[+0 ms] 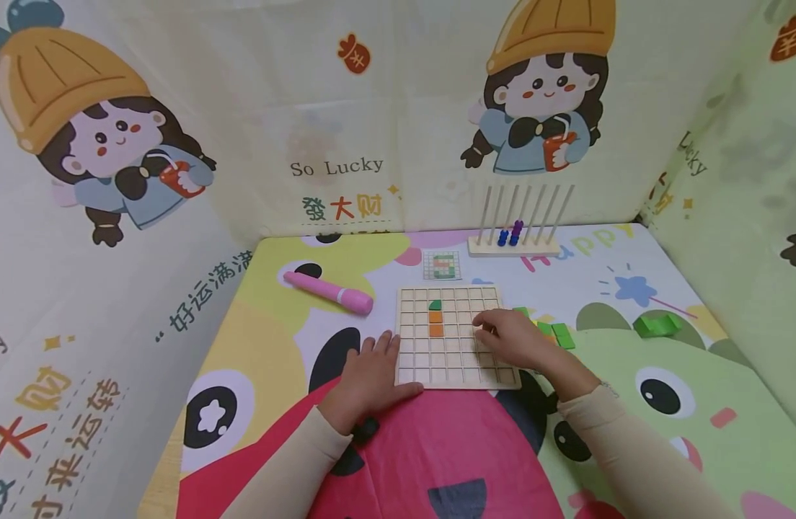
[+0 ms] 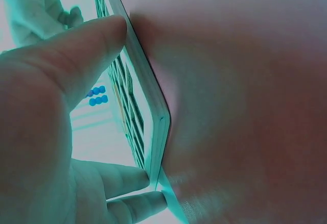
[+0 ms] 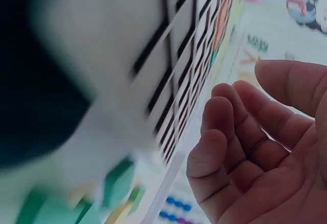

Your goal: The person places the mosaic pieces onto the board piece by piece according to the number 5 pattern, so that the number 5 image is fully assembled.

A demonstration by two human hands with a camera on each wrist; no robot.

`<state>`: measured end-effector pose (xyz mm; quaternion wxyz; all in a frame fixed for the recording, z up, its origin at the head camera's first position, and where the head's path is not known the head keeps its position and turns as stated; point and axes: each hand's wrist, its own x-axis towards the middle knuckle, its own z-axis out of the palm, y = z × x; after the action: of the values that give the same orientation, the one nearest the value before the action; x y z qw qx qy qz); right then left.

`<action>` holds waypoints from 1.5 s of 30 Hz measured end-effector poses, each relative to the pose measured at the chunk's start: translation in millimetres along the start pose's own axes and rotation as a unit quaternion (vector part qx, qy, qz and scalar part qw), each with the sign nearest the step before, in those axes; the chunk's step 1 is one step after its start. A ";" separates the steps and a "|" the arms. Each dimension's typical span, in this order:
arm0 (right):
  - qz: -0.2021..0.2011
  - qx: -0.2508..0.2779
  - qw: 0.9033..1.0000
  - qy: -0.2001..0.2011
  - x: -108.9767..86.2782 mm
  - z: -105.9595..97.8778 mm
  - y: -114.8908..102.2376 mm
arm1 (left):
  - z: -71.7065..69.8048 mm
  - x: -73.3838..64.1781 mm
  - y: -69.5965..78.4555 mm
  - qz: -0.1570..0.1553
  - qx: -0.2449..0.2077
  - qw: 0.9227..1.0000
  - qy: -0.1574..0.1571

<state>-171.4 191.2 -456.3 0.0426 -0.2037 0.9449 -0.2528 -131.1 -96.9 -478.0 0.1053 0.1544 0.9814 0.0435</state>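
A square wooden grid board lies on the tabletop. In its grid sit a green piece with a cut corner and two orange square tiles, stacked in one column. My left hand rests at the board's near left corner, its fairly straight fingers on the left edge and thumb along the near edge. Over the board's right side is my right hand, fingers loosely curled, thumb apart, nothing visible between them. Green tiles lie just beyond the board, partly behind that hand.
A small pattern card lies behind the board. At the back stands a wooden peg rack with blue and purple beads. To the left is a pink pen-shaped object; more green pieces lie far right. Printed cloth walls surround the table.
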 end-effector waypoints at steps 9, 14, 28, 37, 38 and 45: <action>0.050 -0.001 0.998 0.048 -50.4 -21.8 37.8 | 0.7 0.6 -0.5 0.004 0.017 1.000 0.003; 0.095 -0.012 0.994 0.044 -79.4 -33.9 57.8 | 0.8 0.0 -0.5 0.006 0.014 1.000 0.001; 0.202 -0.054 0.978 0.006 -107.6 -31.0 80.3 | 2.9 2.1 -1.6 0.003 0.013 1.000 -0.004; 0.230 -0.046 0.972 0.006 -105.7 -29.1 75.8 | -0.3 -0.1 -0.6 0.002 0.009 1.000 -0.007; 0.231 -0.046 0.972 0.007 -105.6 -29.3 75.2 | -0.5 -0.3 -0.5 0.003 0.008 1.000 -0.006; 0.244 -0.037 0.969 0.021 -104.7 -27.4 72.0 | -0.4 -0.8 -0.3 0.006 0.008 1.000 0.002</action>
<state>-106.9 303.1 -470.5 0.0753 0.0374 0.9754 -0.2037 -130.5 -97.4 -477.6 0.1022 0.1606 0.9810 0.0364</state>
